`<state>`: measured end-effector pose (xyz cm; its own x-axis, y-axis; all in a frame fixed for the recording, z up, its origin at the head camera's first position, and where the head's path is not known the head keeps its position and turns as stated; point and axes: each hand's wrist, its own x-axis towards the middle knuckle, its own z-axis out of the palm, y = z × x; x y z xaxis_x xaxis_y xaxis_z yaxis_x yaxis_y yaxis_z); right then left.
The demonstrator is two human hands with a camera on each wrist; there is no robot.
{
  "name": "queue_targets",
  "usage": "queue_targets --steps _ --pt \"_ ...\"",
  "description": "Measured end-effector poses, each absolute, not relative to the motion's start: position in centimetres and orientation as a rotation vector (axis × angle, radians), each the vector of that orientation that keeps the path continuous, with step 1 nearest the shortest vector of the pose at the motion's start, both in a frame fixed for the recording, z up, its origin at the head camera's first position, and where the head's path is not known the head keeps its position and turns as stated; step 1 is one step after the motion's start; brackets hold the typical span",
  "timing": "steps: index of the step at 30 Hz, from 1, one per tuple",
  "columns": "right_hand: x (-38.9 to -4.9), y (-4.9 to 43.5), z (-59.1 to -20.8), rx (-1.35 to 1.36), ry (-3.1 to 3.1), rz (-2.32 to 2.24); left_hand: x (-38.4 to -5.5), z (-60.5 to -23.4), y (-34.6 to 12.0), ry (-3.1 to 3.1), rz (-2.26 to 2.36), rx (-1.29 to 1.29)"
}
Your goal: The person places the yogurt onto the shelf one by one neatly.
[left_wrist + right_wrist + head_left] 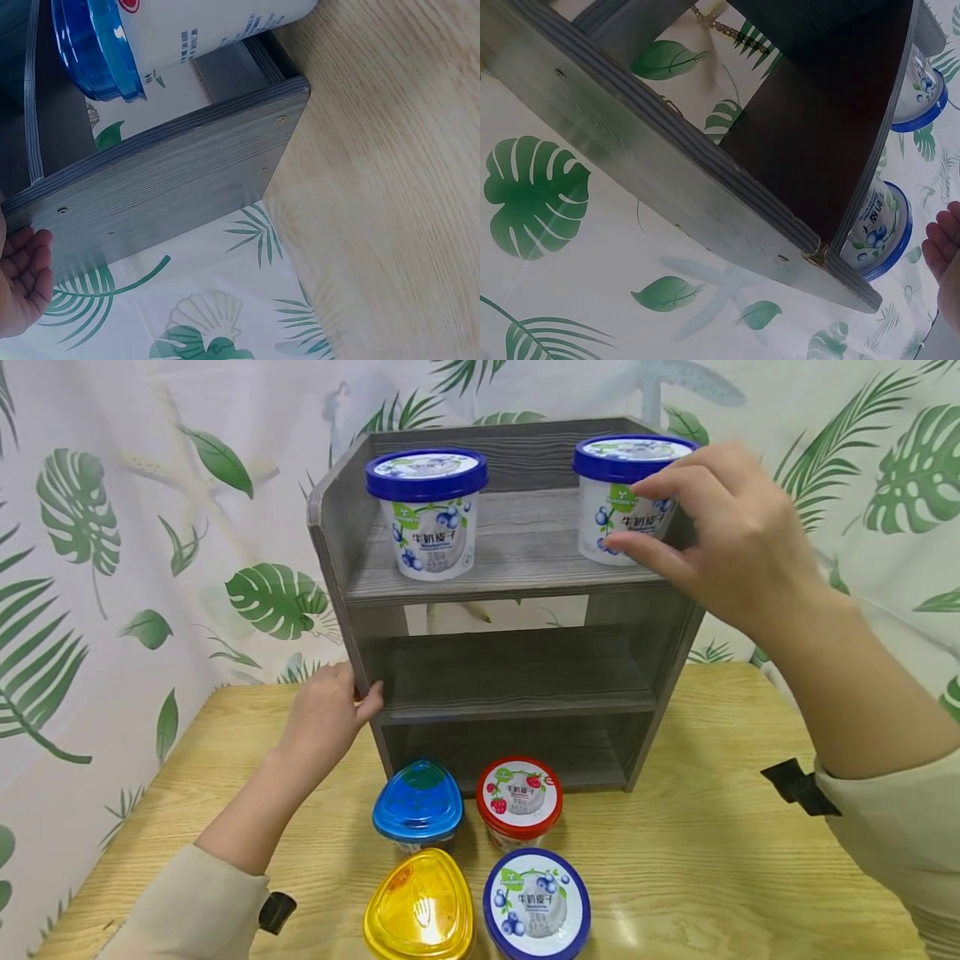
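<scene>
A pale wall sheet (187,568) printed with green leaves fills the top and left of the frame, behind a wooden desk (750,827) across the bottom. A grey shelf (517,668) stands upright on it, upper centre. At upper right, the right hand (750,535) has its thumb and fingers wide apart before the right blueberry tub (606,502); the right wrist view shows a gap between them. At centre left, the left hand (322,710) grips the shelf's side panel, thumb at the front edge, fingers along the outside. The right blueberry tub sits upright on the top board, with the left blueberry tub (429,518) well apart at its other end. At bottom centre on the desk are a yellow-lidded tub (420,906), a third blueberry tub (536,906), a blue-lidded tub (420,806) and a red-lidded strawberry tub (519,797).
</scene>
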<state>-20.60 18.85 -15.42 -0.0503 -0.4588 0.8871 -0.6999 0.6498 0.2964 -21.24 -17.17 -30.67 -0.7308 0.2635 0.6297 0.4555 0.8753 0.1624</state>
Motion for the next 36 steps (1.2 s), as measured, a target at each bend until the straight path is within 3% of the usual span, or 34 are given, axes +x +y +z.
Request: queue_targets --steps 36 --pt "-16.1 16.3 -19.6 1.208 -1.517 0.347 -21.5 -30.7 -17.3 -2.367 -0.384 -0.558"
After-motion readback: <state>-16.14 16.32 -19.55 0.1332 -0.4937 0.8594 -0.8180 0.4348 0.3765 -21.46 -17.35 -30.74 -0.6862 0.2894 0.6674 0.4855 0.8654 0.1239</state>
